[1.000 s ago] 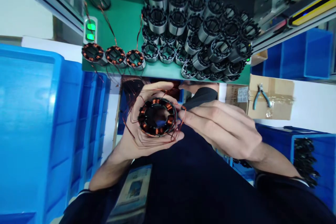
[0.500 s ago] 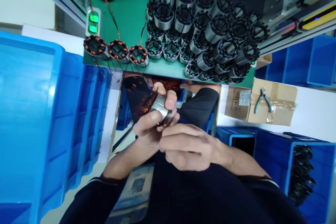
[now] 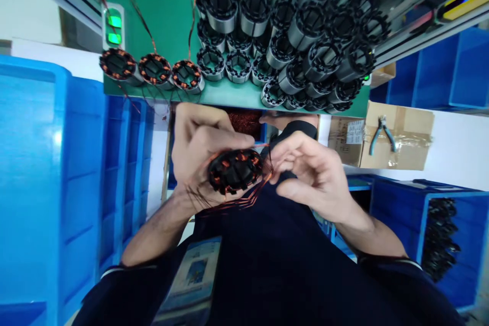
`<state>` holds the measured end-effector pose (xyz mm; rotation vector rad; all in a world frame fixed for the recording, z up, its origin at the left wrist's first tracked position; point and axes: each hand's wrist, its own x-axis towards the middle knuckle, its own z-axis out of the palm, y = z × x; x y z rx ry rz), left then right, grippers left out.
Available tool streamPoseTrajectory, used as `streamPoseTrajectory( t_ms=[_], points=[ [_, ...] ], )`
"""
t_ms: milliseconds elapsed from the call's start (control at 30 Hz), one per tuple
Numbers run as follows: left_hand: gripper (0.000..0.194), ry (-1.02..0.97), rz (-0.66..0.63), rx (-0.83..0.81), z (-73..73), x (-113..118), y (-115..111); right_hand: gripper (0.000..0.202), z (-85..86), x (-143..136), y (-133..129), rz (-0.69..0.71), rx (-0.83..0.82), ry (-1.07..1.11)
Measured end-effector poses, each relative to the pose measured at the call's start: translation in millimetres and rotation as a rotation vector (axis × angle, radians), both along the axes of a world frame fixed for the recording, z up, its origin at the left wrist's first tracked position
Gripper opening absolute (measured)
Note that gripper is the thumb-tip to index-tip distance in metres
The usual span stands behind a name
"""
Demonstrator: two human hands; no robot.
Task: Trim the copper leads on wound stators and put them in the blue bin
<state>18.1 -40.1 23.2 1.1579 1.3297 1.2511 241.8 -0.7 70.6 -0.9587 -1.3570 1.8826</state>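
A copper-wound stator (image 3: 236, 170) is gripped in my left hand (image 3: 204, 145), its open wound end facing up. Loose copper wires (image 3: 248, 199) trail from it, below and to its right. My right hand (image 3: 315, 175) is just right of the stator, fingers curled and thumb apart, beside the wire ends; whether a wire lies between the fingers is hard to make out. On the green bench (image 3: 160, 15), wound stators (image 3: 155, 69) stand in a row at the left, and several unwound stators (image 3: 239, 65) are stacked at the centre and right.
Blue bins (image 3: 30, 188) fill the left side. At the right, pliers (image 3: 382, 135) lie on a cardboard box (image 3: 414, 137), above a blue bin (image 3: 397, 219) with black parts. A container of copper wire (image 3: 244, 121) sits under the bench edge. Part of another person's arm (image 3: 286, 121) shows there.
My left hand has turned the stator so its wound end faces up and its wires show. My right hand has moved away to the right and its fingers have loosened. The view has shifted slightly.
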Motion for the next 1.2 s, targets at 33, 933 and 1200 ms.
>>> streamPoseTrajectory(
  t_ms=[33,933,1200],
  points=[
    [0.046,0.077,0.011,0.13,3.1,1.7,2.8,0.03,0.7,-2.1,1.7,0.015,-0.085,0.021],
    [0.058,-0.784,-0.089,-0.432,-28.7,25.0,-4.3,0.018,-3.7,12.1,-12.9,0.15,-0.198,-0.03],
    [0.046,-0.233,-0.203,-0.035,-11.2,28.8,-4.9,0.03,-94.1,29.9,-5.5,0.337,-0.072,-0.312]
  ],
)
